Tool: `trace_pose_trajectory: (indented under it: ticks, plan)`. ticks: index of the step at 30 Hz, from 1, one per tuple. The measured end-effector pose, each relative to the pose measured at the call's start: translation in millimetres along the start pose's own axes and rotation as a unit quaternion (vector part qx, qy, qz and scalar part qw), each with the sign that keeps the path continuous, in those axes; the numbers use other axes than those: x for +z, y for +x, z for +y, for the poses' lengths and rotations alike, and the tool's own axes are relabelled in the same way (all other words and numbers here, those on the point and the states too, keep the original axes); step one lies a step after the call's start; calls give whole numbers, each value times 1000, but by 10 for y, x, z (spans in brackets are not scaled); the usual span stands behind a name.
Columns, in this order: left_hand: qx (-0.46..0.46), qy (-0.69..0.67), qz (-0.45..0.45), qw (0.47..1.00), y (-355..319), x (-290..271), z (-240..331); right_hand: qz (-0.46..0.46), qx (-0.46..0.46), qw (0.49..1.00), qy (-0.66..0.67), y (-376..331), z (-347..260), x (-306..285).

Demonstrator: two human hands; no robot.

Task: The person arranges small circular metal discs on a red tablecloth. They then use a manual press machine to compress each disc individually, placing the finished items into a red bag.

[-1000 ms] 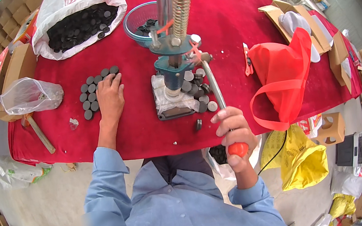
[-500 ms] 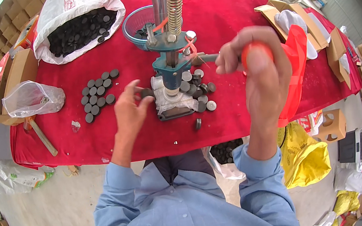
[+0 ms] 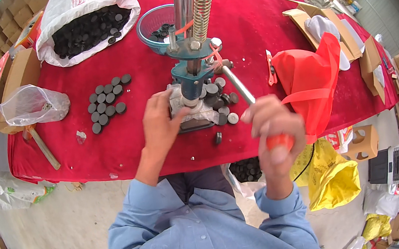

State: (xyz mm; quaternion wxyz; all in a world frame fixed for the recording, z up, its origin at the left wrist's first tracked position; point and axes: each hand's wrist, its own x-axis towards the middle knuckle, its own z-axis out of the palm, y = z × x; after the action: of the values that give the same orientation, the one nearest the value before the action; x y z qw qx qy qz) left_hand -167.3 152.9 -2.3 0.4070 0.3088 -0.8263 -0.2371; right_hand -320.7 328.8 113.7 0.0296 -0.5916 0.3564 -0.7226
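Observation:
A green hand press (image 3: 190, 74) with a steel column and a coil spring (image 3: 205, 5) stands before me. Around the red knob (image 3: 280, 141) of its steel lever (image 3: 238, 84), my right hand (image 3: 275, 128) is closed, blurred by motion. My left hand (image 3: 160, 122) lies against the left side of the plastic-wrapped press base (image 3: 198, 117). Its thumb points toward the ram, apart from the fingers, whose tips are partly hidden; no cap shows in it. Round black and grey caps (image 3: 212, 89) are heaped right of the base. Another group of dark caps (image 3: 102, 107) lies flat to the left.
Farther back are a white sack (image 3: 48, 44) of black caps and a blue basket (image 3: 142, 35). A hammer (image 3: 45, 150) and a clear plastic bag (image 3: 27, 109) lie left. On the right are a red bag (image 3: 305, 72), a cutter knife (image 3: 270, 68) and an open carton (image 3: 297, 19).
My right hand has pulled the lever down and toward me. My left hand, which held a dark cap beside the press, has moved right onto the base; that cap no longer shows.

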Motion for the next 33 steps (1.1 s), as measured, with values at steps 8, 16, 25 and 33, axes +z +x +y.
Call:
trace_pose_trajectory:
  ticks: [8, 16, 25, 33]
  plan:
    - [-49, 268, 13, 962, -239, -676, -914, -16, -4, 997, -81, -637, 72, -94]
    - [-39, 93, 31, 994, -219, -632, -1076, -38, 14, 998, -38, 90, -70, -81]
    - [-81, -125, -18, 989, -93, -94, -32, -1, 167, 986, -26, 1099, -38, -20]
    - [-73, -119, -19, 990, 9, 189, 192, 0, 164, 986, -4, 1135, 32, -36]
